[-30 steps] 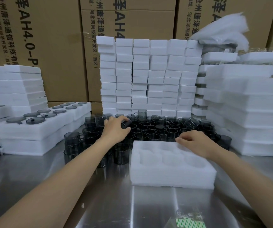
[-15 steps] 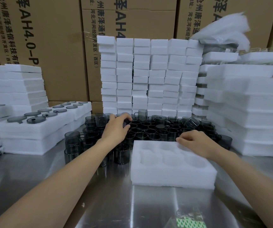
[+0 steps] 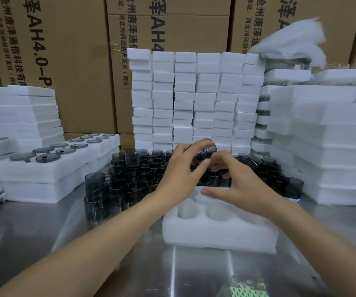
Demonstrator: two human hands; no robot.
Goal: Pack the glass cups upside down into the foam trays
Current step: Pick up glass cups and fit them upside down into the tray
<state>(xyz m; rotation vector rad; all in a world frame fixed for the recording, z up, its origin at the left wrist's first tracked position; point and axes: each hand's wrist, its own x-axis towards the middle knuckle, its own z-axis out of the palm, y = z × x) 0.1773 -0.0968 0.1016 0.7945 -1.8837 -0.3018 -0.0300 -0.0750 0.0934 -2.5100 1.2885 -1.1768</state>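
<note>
Stainless-steel bench [image 3: 44, 243], reflective, backed by brown printed cartons [image 3: 65, 61] and a wall of stacked white foam blocks [image 3: 194, 99]. We note further foam stacks to the far left [image 3: 20, 112] and far right [image 3: 322, 142]. On the left, filled trays [image 3: 55, 166] show dark round cup bases flush in their pockets.

A crowd of smoky glass cups [image 3: 134, 176] stands mouth-up on the bench, between the foam wall and the near tray. One empty foam tray [image 3: 220, 230] lies in front of us, its round pockets unfilled (the far pockets are hidden behind the hands).

Our left hand [image 3: 179, 174] holds one cup [image 3: 205, 150] lifted above the crowd and above the tray's far edge; the cup is tilted on its side, somewhat blurred. Fingers and thumb curl around its wall in a grip. Our right hand [image 3: 243, 185] hovers over the tray's far half, just beside the held cup, fingers loosely spread and bent, thumb stretched leftward; we cannot tell whether its fingertips touch the glass.

A green-and-white patterned scrap [image 3: 247, 292] lies at the near edge.
</note>
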